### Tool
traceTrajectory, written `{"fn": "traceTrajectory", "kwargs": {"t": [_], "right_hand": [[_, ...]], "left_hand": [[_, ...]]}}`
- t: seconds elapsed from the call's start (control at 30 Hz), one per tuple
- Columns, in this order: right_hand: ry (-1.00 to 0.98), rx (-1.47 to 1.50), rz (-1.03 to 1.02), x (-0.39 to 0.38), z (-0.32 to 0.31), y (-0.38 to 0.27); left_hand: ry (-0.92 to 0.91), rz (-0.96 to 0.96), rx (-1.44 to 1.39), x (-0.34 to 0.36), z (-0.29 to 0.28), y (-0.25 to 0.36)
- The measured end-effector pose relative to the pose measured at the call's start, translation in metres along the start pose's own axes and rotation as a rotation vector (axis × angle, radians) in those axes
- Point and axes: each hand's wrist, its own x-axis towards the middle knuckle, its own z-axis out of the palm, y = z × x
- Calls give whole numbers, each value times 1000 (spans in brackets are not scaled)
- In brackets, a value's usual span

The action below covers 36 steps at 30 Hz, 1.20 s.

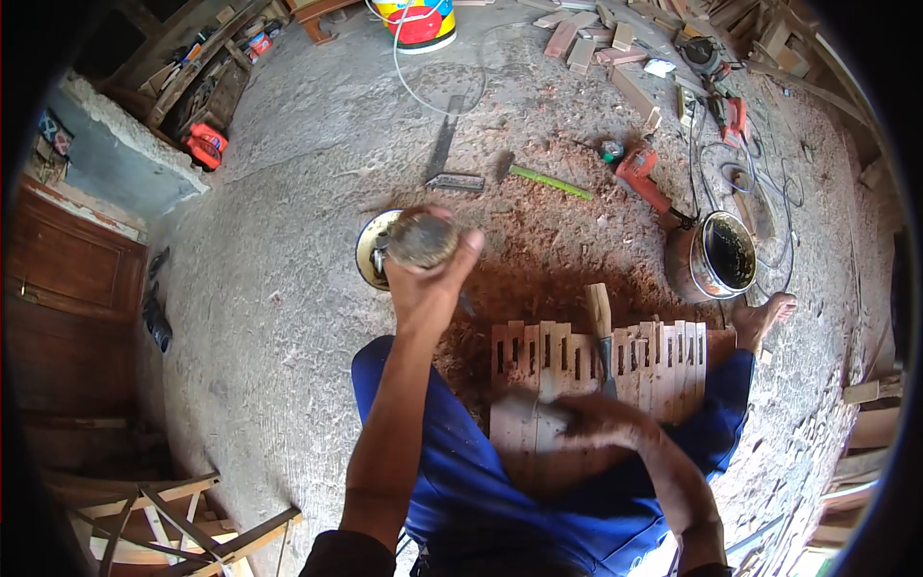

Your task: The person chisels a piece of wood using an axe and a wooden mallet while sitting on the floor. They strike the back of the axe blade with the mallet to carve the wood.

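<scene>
My left hand (pixel 433 274) is closed around a rounded grey-brown block (pixel 423 240) with a rough top. It is held over a pale enamel bowl (pixel 371 258) with a dark rim, which has metal items inside. My right hand (pixel 601 421), smeared by motion, passes low over a row of pale wooden slats (pixel 663 370) with dark slots cut near their far ends. A blurred greyish shape (pixel 529 409) lies at its fingers; whether it is held cannot be told. A chisel (pixel 600 317) with a wooden handle rests on the slats, blade toward me.
Beyond the slats lie a green-handled hammer (pixel 550 181), a try square (pixel 448 154) and a red power drill (pixel 642 175). A metal bucket (pixel 716 258) stands at the right near my bare foot (pixel 764 317). Cables (pixel 760 178) and wood offcuts (pixel 582 43) spread farther back. Shavings cover the floor.
</scene>
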Motion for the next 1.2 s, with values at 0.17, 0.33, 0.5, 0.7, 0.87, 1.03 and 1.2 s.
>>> {"fn": "traceTrajectory", "kwargs": {"t": [0.17,0.33,0.5,0.7,0.87,1.03,1.2], "right_hand": [[843,245,80,51,-31,-31],[895,783,-64,16,-12,-60],[885,862,-25,-3,25,-55],[917,974,-111,-7,51,-48],[864,591,-40,-40,15,-104],[944,-255,-350,-74,-25,-188],[664,-857,-79,-48,-14,-159]], "left_hand": [[-40,-173,100,-56,-11,4],[-94,-127,17,-75,-11,-10],[-87,-117,7,-78,-5,-15],[-144,-126,170,-78,-6,-23],[-183,22,186,-88,26,-28],[-124,39,-59,-93,24,-30],[-320,241,725,-106,5,-55]]}}
